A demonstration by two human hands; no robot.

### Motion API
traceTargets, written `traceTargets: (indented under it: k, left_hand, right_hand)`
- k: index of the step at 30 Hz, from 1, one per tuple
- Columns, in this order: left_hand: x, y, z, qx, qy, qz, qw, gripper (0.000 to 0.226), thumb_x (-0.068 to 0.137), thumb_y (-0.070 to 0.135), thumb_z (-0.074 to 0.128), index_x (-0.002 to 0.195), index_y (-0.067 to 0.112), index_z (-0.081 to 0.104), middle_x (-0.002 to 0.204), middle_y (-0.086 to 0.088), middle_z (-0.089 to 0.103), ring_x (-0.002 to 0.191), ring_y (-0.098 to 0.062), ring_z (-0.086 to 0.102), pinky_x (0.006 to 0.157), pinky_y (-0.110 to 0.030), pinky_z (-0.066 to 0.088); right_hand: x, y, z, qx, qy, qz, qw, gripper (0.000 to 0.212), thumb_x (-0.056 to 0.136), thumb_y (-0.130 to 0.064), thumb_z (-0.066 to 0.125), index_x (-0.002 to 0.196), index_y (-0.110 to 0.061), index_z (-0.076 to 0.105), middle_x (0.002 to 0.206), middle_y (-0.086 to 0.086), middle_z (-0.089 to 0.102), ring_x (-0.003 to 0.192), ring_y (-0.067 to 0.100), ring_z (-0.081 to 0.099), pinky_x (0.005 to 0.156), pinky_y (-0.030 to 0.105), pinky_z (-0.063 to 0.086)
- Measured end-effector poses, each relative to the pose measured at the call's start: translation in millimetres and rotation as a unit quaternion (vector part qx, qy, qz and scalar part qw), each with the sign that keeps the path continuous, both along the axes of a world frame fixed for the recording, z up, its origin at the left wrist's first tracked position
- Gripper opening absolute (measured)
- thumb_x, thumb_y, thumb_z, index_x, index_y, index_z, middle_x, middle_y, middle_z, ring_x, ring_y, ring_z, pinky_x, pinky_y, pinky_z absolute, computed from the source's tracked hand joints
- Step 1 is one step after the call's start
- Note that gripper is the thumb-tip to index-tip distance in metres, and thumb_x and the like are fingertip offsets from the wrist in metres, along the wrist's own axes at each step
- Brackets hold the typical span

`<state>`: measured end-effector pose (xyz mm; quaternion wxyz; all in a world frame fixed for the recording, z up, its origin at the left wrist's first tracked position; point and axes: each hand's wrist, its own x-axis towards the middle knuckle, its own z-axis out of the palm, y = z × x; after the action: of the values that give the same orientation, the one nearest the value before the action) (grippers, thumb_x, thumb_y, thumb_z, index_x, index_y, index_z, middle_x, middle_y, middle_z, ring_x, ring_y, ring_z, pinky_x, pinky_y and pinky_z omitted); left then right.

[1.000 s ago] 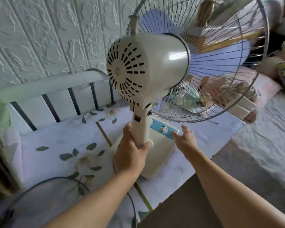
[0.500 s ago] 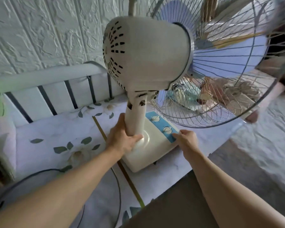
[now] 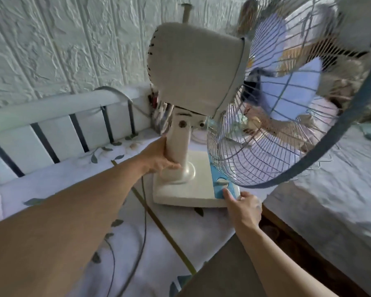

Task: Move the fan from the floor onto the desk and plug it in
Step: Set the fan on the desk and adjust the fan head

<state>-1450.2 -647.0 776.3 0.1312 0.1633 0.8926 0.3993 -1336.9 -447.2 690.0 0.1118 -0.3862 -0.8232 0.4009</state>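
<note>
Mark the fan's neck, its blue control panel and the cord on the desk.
Fan neck (image 3: pixel 181 144), head view, upper column.
Blue control panel (image 3: pixel 223 185), head view, around the dial.
Cord (image 3: pixel 145 228), head view, stretch lying on the desk.

The fan (image 3: pixel 193 168) stands on the desk (image 3: pixel 77 189) near its right edge, a slatted rail (image 3: pixel 58 116) behind it, the bed (image 3: pixel 330 189) to its right, its cord (image 3: pixel 142 228) trailing toward the viewer

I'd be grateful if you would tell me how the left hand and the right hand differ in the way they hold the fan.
The left hand is wrapped around the fan's upright neck; the right hand only pinches the front corner of the base, thumb on the blue control strip. The left hand sits higher and nearer the wall; the right hand is low, at the desk edge. Both are touching the fan.
</note>
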Motion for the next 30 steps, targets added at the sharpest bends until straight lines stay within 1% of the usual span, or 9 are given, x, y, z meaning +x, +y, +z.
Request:
traceTargets:
  k: [6,8,10,11,15,18,22,27,30]
  left_hand:
    - [-8.1,-4.3,0.5,0.036,-0.031,-0.013,0.999,0.074,0.068,0.003,0.078,0.132,0.010,0.042,0.117,-0.002,0.059,0.116,-0.025,0.053,0.095,-0.030,0.042]
    - [-3.4,-1.9,-7.7,0.055,-0.013,0.023,0.998,0.070,0.069,0.013,0.078,0.129,0.012,0.042,0.118,-0.004,0.060,0.112,-0.025,0.055,0.099,-0.037,0.044]
    - [4.5,3.0,-17.3,0.056,0.014,0.088,0.994,0.065,0.072,0.026,0.076,0.126,0.017,0.041,0.117,-0.001,0.060,0.108,-0.024,0.056,0.096,-0.037,0.045]
    - [7.6,5.6,-21.7,0.052,0.027,0.112,0.992,0.063,0.073,0.030,0.074,0.125,0.019,0.040,0.117,-0.001,0.059,0.108,-0.025,0.055,0.094,-0.036,0.044]
    - [5.6,9.8,-27.1,0.062,0.042,0.122,0.990,0.063,0.075,0.029,0.073,0.128,0.018,0.039,0.124,-0.006,0.058,0.112,-0.028,0.054,0.095,-0.036,0.041]
    - [-2.0,6.5,-23.1,0.064,0.037,0.116,0.991,0.067,0.075,0.025,0.074,0.132,0.017,0.038,0.127,-0.007,0.057,0.115,-0.028,0.053,0.099,-0.036,0.040]
    - [-10.0,2.6,-19.4,0.065,0.036,0.111,0.991,0.068,0.075,0.023,0.075,0.133,0.014,0.040,0.128,-0.010,0.057,0.116,-0.030,0.053,0.102,-0.040,0.041]
    - [-18.9,-1.2,-21.3,0.056,0.035,0.113,0.991,0.070,0.074,0.026,0.075,0.133,0.016,0.039,0.128,-0.009,0.057,0.116,-0.030,0.053,0.103,-0.044,0.041]
    - [-17.5,-2.0,-21.9,0.054,0.031,0.116,0.991,0.067,0.075,0.027,0.075,0.130,0.016,0.039,0.126,-0.009,0.058,0.112,-0.030,0.055,0.100,-0.042,0.043]
  right_hand:
    - [6.5,-10.4,-0.7,-0.008,-0.019,-0.012,1.000,0.049,0.079,-0.050,0.063,0.104,-0.008,0.062,0.107,0.015,0.059,0.086,0.021,0.046,0.074,0.029,0.037]
    - [8.6,-6.3,-0.7,-0.049,-0.001,0.013,0.999,0.047,0.076,-0.043,0.068,0.109,-0.010,0.063,0.109,0.014,0.062,0.094,0.023,0.054,0.081,0.032,0.044]
    - [11.8,-6.8,0.3,-0.103,0.018,0.034,0.994,0.053,0.071,-0.036,0.075,0.116,-0.011,0.061,0.113,0.012,0.063,0.105,0.027,0.058,0.091,0.042,0.050]
    - [12.8,-8.1,1.7,-0.117,0.020,0.031,0.992,0.057,0.069,-0.033,0.078,0.118,-0.010,0.060,0.114,0.012,0.062,0.106,0.029,0.059,0.091,0.044,0.051]
    - [10.1,-12.5,1.6,-0.137,0.053,0.003,0.989,0.042,0.064,-0.025,0.082,0.099,-0.011,0.063,0.096,0.009,0.065,0.076,0.021,0.068,0.071,0.038,0.060]
    - [5.1,-17.5,-0.9,-0.144,0.067,-0.007,0.987,0.040,0.064,-0.026,0.083,0.090,-0.007,0.058,0.078,0.001,0.063,0.062,0.015,0.068,0.067,0.036,0.060]
    - [-5.3,-21.9,-3.5,-0.128,0.052,0.005,0.990,0.046,0.063,-0.034,0.082,0.098,-0.009,0.063,0.095,0.009,0.065,0.087,0.027,0.067,0.080,0.045,0.057]
    - [-11.6,-23.7,-3.7,-0.119,0.038,0.004,0.992,0.050,0.063,-0.040,0.082,0.098,-0.012,0.060,0.096,0.011,0.064,0.087,0.028,0.067,0.078,0.046,0.057]
    - [-11.8,-24.7,-0.8,-0.110,0.019,0.009,0.994,0.058,0.067,-0.042,0.079,0.111,-0.010,0.057,0.105,0.011,0.061,0.089,0.026,0.065,0.079,0.044,0.057]
